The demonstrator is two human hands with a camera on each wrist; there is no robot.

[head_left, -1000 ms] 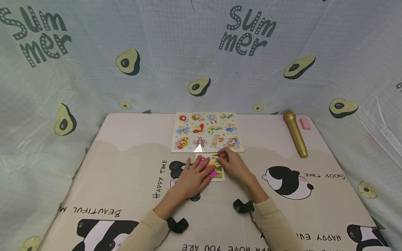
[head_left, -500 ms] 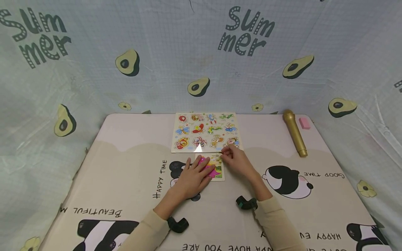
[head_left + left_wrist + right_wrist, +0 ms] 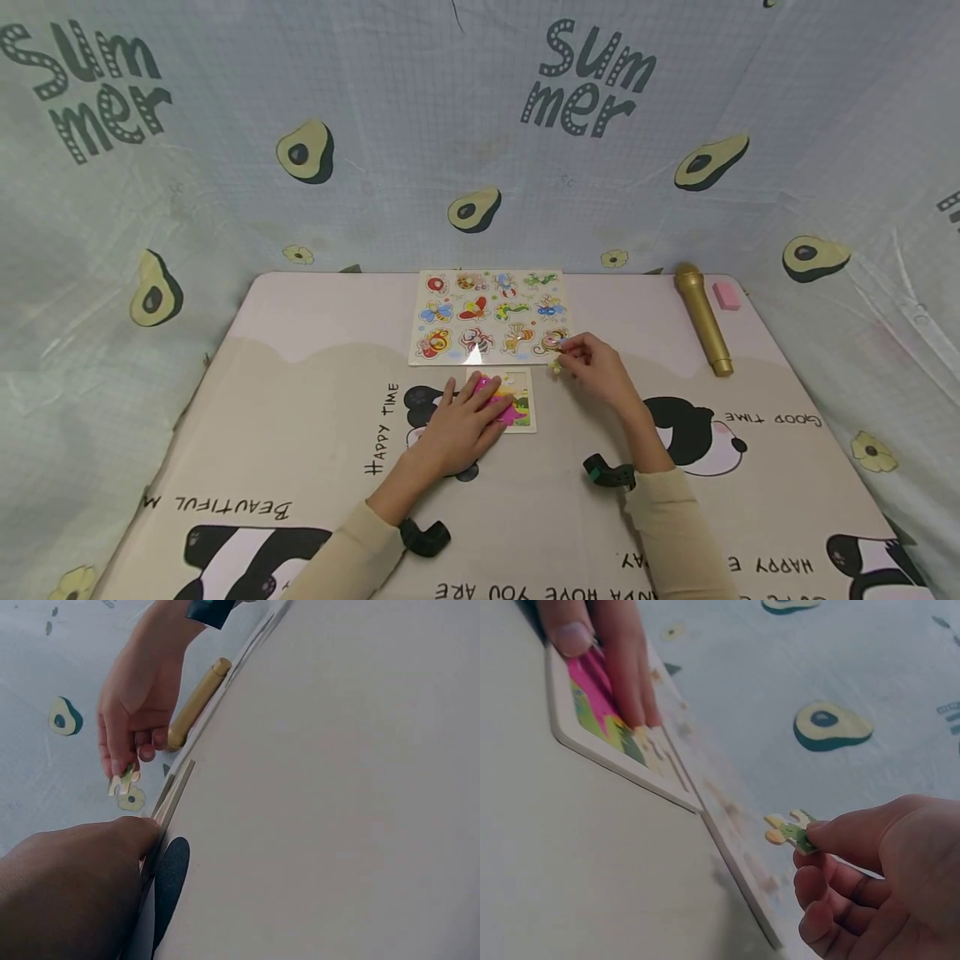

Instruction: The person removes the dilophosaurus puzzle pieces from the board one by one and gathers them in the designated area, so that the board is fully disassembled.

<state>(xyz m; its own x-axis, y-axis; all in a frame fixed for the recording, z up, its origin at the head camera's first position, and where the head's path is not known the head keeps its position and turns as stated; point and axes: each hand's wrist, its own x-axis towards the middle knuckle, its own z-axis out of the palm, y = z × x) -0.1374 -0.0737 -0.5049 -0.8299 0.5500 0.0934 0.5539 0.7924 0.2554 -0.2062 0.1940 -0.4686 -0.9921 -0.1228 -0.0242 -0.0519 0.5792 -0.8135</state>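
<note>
My left hand (image 3: 461, 429) rests with spread fingers on a small framed jigsaw puzzle (image 3: 622, 778), which shows a pink figure on a green and yellow ground. Part of the picture lies under that hand. At the puzzle's far right corner, a pale patch of bare backing (image 3: 660, 757) shows inside the frame. Off to the right, my right hand (image 3: 603, 379) pinches a green and yellow jigsaw piece (image 3: 791, 831) between thumb and index finger. The piece is held up in the air, near the front right corner of the larger board, and the other fingers curl loosely below it.
Behind the small puzzle lies a larger board (image 3: 491, 327) with several insect pictures, close against its far edge. A gold microphone-shaped object (image 3: 703, 319) and a pink block (image 3: 726, 296) lie at the back right. The table cover (image 3: 315, 425) has printed pandas and words.
My right hand has drawn away from the puzzle's far right corner to the right, bringing the jigsaw piece with it. The left hand stays where it was.
</note>
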